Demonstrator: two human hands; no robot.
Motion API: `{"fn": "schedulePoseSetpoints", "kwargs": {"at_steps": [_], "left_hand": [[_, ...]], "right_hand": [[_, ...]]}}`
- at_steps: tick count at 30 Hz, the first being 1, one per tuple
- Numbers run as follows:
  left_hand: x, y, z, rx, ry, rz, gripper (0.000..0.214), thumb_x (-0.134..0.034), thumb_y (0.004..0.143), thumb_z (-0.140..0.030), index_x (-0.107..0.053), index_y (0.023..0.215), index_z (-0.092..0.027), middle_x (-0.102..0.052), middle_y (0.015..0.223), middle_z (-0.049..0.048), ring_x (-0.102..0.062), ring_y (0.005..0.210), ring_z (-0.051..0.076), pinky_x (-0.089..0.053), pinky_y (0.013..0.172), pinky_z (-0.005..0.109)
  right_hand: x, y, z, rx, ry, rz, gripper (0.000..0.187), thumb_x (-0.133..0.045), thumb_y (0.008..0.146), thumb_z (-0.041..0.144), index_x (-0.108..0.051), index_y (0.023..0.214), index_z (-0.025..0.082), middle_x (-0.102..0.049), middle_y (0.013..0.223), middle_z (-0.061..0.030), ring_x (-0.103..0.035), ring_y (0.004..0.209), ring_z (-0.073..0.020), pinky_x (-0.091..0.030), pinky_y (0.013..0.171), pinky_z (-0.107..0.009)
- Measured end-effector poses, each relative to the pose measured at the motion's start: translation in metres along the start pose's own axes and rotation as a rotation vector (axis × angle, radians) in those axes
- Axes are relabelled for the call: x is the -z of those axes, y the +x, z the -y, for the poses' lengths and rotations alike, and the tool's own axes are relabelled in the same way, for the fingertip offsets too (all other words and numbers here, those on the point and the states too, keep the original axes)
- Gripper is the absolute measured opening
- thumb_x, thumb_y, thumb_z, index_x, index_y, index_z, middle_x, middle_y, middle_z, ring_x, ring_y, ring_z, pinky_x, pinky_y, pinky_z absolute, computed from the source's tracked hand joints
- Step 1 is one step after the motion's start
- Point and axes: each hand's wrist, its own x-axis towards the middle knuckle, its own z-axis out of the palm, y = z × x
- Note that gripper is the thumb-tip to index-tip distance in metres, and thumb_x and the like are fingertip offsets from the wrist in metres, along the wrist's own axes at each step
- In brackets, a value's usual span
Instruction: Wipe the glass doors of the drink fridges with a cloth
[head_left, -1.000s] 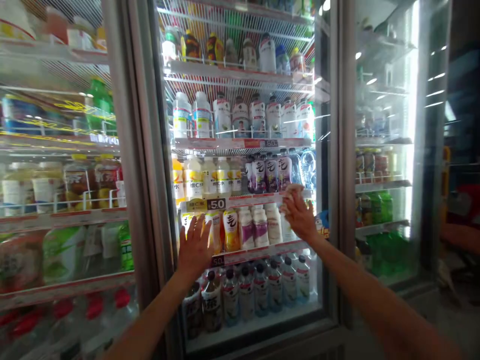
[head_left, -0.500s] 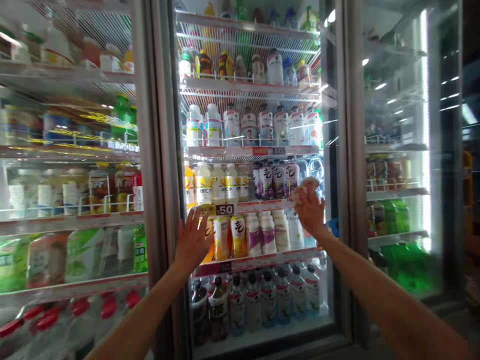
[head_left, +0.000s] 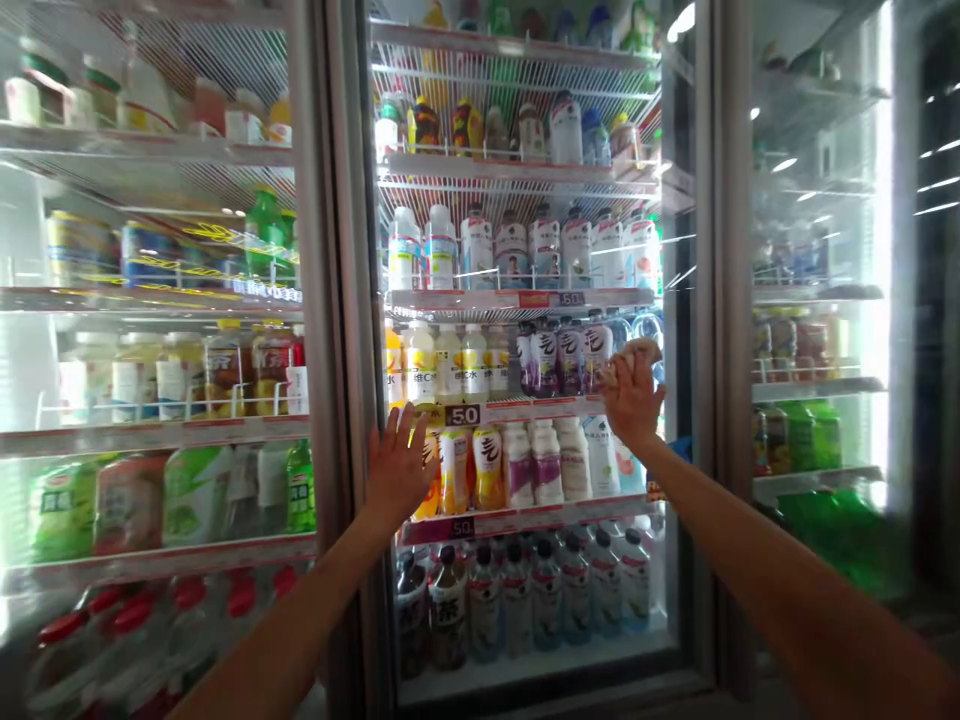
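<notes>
My left hand [head_left: 396, 468] is raised with its fingers spread, at or just before the glass door [head_left: 694, 560] of a drinks cooler; I cannot tell if it touches. Behind it are orange drink bottles [head_left: 454, 470] on a lower shelf. My right hand [head_left: 631, 402] presses a crumpled, pale brownish cloth [head_left: 639, 352] toward the same glass, near its right side. Bottles with purple labels [head_left: 570, 358] stand behind the pane to the left of the cloth. Part of the cloth is hidden by my fingers.
Shelves of bottles fill the cooler, with dark-capped bottles [head_left: 517, 600] at the bottom. Metal uprights [head_left: 341, 300] flank the door. A left cooler section holds green packs [head_left: 196, 495] and red-capped bottles [head_left: 131, 615]. Another glass door [head_left: 817, 240] stands at the right, with reflections.
The whole view has shifted, so the cooler sits slightly farther right. My right hand and the cloth have moved slightly against the shelves behind; my left hand stays in nearly the same place.
</notes>
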Motion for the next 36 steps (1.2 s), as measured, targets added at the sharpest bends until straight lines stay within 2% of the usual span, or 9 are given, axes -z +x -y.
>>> {"fn": "schedulePoseSetpoints", "kwargs": {"at_steps": [3, 8, 14, 16, 20, 22, 26, 28, 36], "left_hand": [[-0.001, 0.002, -0.004, 0.026, -0.004, -0.007, 0.056, -0.045, 0.081, -0.029, -0.039, 0.134, -0.012, -0.026, 0.147, 0.0149, -0.020, 0.137, 0.032, -0.022, 0.108, 0.055], [0.000, 0.003, 0.001, 0.000, 0.022, -0.032, 0.055, -0.046, 0.081, -0.030, -0.041, 0.133, -0.012, -0.031, 0.145, 0.0149, -0.025, 0.135, 0.033, -0.023, 0.107, 0.055], [0.004, 0.003, 0.007, -0.042, 0.039, -0.061, 0.051, -0.045, 0.081, -0.027, -0.045, 0.129, -0.012, -0.038, 0.141, 0.0139, -0.032, 0.131, 0.031, -0.025, 0.106, 0.054], [0.005, 0.004, 0.005, -0.037, 0.033, -0.059, 0.050, -0.046, 0.081, -0.028, -0.046, 0.129, -0.012, -0.039, 0.141, 0.0144, -0.033, 0.131, 0.032, -0.026, 0.106, 0.054], [0.010, 0.008, 0.007, -0.027, 0.048, -0.082, 0.051, -0.047, 0.081, -0.029, -0.046, 0.128, -0.011, -0.039, 0.141, 0.0154, -0.034, 0.130, 0.032, -0.026, 0.106, 0.054], [0.014, 0.012, 0.013, -0.041, 0.058, -0.095, 0.053, -0.048, 0.080, -0.028, -0.045, 0.129, -0.009, -0.037, 0.142, 0.0158, -0.033, 0.131, 0.031, -0.025, 0.108, 0.052], [0.021, 0.016, 0.021, -0.105, 0.065, -0.065, 0.052, -0.048, 0.078, -0.023, -0.046, 0.128, -0.009, -0.038, 0.141, 0.0152, -0.034, 0.131, 0.028, -0.022, 0.110, 0.051], [0.022, 0.015, 0.023, -0.120, 0.060, -0.068, 0.049, -0.047, 0.078, -0.021, -0.047, 0.126, -0.009, -0.040, 0.140, 0.0150, -0.036, 0.131, 0.028, -0.019, 0.110, 0.054], [0.032, 0.015, 0.036, -0.057, 0.028, -0.247, 0.051, -0.042, 0.081, -0.023, -0.041, 0.130, -0.007, -0.042, 0.138, 0.0179, -0.036, 0.130, 0.028, -0.016, 0.110, 0.053]], "right_hand": [[-0.001, 0.001, 0.030, 0.078, 0.031, 0.019, 0.047, -0.038, 0.085, 0.023, -0.046, 0.131, 0.018, -0.029, 0.146, -0.0142, -0.026, 0.133, -0.0317, -0.027, 0.099, -0.054], [0.002, -0.023, 0.064, 0.749, 0.103, 0.176, 0.043, -0.043, 0.085, 0.021, -0.051, 0.126, 0.032, -0.035, 0.145, -0.0004, -0.022, 0.136, -0.0235, -0.019, 0.107, -0.048], [0.001, 0.013, 0.039, 0.015, 0.022, -0.003, 0.047, -0.041, 0.084, 0.022, -0.048, 0.130, 0.018, -0.030, 0.145, -0.0156, -0.030, 0.132, -0.0319, -0.029, 0.097, -0.056], [0.000, 0.012, 0.061, 0.083, 0.044, 0.019, 0.047, -0.042, 0.084, 0.022, -0.047, 0.131, 0.021, -0.030, 0.146, -0.0127, -0.026, 0.133, -0.0319, -0.028, 0.099, -0.056], [-0.001, -0.013, 0.117, 0.681, 0.149, 0.147, 0.042, -0.044, 0.086, 0.023, -0.049, 0.127, 0.030, -0.031, 0.147, -0.0015, -0.018, 0.137, -0.0260, -0.020, 0.107, -0.052], [0.000, -0.015, 0.126, 0.801, 0.180, 0.176, 0.040, -0.044, 0.086, 0.022, -0.051, 0.124, 0.032, -0.032, 0.146, 0.0005, -0.020, 0.137, -0.0235, -0.017, 0.108, -0.051], [0.002, 0.018, 0.127, 0.297, 0.174, 0.071, 0.042, -0.043, 0.087, 0.023, -0.049, 0.128, 0.024, -0.027, 0.148, -0.0082, -0.022, 0.136, -0.0290, -0.020, 0.105, -0.056], [0.002, 0.030, 0.143, 0.207, 0.183, 0.068, 0.043, -0.042, 0.088, 0.024, -0.047, 0.131, 0.023, -0.024, 0.149, -0.0093, -0.020, 0.136, -0.0312, -0.021, 0.104, -0.057], [0.001, -0.016, 0.242, 1.087, 0.239, 0.189, 0.043, -0.041, 0.088, 0.020, -0.044, 0.130, 0.029, -0.024, 0.150, 0.0002, -0.008, 0.140, -0.0236, -0.016, 0.109, -0.055]]}}
